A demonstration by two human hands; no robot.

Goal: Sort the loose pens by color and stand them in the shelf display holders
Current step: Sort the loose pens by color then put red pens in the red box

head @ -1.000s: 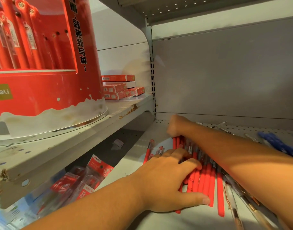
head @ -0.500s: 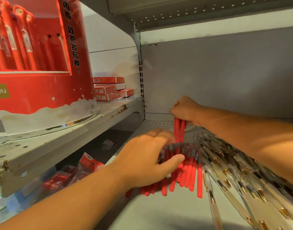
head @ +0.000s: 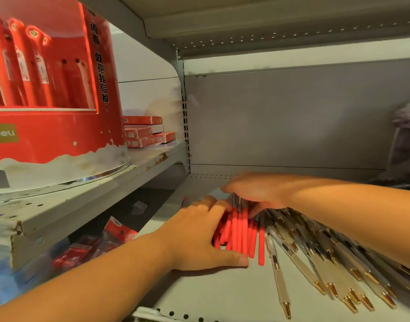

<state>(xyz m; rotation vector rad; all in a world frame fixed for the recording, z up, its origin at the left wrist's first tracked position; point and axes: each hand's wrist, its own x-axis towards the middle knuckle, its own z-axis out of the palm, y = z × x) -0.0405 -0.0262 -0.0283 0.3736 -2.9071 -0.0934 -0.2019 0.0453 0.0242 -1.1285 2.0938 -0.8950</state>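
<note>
"two hands on the red pens now, mid-way along the shelf?"

"yes. half a second ago the right hand held a couple of them upright above the heap. now it is back down at twelve o'clock of the bundle."

"and the grip?"

"the right hand curls over the far ends, fingers wrapped round them. the left hand lies at nine o'clock of the bundle, fingers spread flat across the barrels, thumb pressed along the near tips at six."

"so the pile is tighter?"

"much. a second ago the reds lay fanned out. now they lie side by side, squeezed between both hands, flat on the shelf, none standing."

"the clear gold-tipped pens?"

"fanned out at four o'clock, just beside the reds, under the right forearm."

"what does that mean for the job?"

"i judge the red lot is sorted and squared for one lift. the red display holder stands at ten o'clock on the higher shelf, well apart, so the standing step is not yet done."
</note>
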